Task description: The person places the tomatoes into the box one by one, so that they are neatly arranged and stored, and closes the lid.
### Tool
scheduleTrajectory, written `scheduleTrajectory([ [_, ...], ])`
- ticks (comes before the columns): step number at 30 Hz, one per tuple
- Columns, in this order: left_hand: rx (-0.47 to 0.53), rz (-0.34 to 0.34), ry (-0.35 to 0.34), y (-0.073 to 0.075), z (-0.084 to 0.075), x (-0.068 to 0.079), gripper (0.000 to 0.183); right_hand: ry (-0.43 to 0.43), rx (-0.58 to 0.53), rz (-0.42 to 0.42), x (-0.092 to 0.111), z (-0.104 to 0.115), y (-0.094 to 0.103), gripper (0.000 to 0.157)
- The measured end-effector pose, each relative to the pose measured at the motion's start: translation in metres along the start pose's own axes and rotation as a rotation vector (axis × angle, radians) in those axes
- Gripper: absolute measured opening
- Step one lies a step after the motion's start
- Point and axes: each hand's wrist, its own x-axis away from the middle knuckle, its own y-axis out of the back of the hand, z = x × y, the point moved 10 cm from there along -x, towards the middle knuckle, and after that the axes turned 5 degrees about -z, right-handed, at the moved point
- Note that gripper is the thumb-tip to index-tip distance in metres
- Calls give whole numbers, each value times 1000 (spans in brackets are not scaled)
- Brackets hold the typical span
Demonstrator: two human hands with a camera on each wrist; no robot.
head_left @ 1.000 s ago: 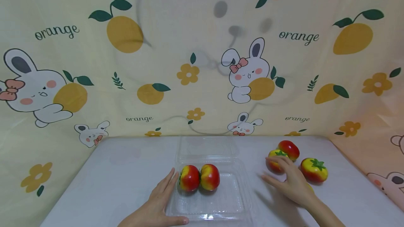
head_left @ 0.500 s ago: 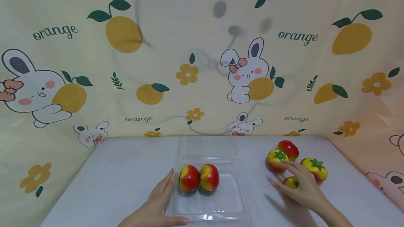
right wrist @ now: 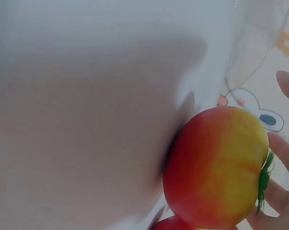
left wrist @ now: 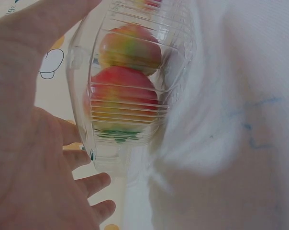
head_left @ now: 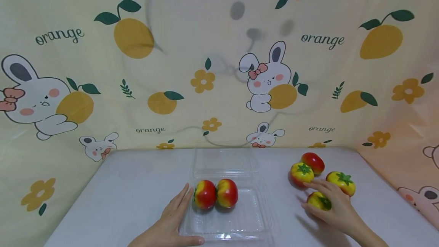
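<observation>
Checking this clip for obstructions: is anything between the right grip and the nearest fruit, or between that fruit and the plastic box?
Nothing visible separates the right grip from the nearest fruit. Toward the plastic box, only the box's own clear side wall stands in the way; the lid is folded back.

In the head view, my left hand sits at seven o'clock, fingers straight toward one, thumb toward three. My right hand is at four o'clock, thumb parted from the fingers, both pointing toward ten.
</observation>
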Motion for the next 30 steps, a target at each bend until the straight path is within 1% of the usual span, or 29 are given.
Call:
scheduleTrajectory([
  [7,-4,-1,1,0,-1,1,119,-70,13,105,3,-15,-8,72],
  [11,-5,1,14,-1,0,1,120,-88,14,145,6,-21,-11,73],
  [13,-8,0,3,-1,0,1,120,-91,19,158,8,-23,-12,73],
  [19,-12,-1,-41,0,-4,1,119,-160,-10,248,13,-34,-18,81],
  [23,-8,-2,-32,0,-3,0,119,-155,-26,283,15,-34,-20,81],
  [26,-7,-2,-18,0,-1,0,120,-137,-29,288,15,-32,-20,79],
  [30,-1,-2,-28,0,-1,-1,119,-134,-23,282,15,-30,-21,78],
])
